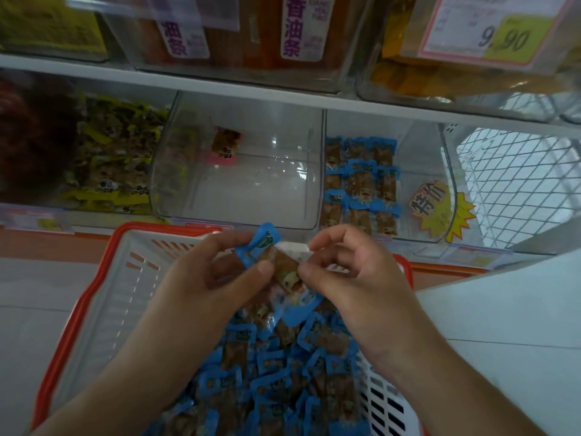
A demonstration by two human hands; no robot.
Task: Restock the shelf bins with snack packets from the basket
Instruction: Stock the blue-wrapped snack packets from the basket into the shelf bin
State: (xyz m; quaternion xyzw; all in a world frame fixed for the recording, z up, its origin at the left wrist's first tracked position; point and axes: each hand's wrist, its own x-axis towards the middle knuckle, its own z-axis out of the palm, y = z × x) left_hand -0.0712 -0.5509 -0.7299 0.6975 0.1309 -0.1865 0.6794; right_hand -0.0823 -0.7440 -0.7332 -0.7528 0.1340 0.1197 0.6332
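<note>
Both hands are pinching a small bunch of blue packets (284, 272) just above the basket (103, 297): left hand (220, 272) fingers curling round the left packet, right hand (342, 272) thumb and forefinger nipping the white end. Packets' long axes are pointing up toward the blue-packet bin (408, 184), lying beyond the basket's far rim, right hand nearer.

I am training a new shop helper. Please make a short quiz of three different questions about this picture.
1. True or false: the middle bin holds one pink packet.
2. Which bin matches the blue packets held by both hands? A) left bin B) right bin
3. Fill in: the basket has a ___ rim.

Key: 1 true; 2 B; 3 red. The left hand and right hand pinch the packets.
</note>
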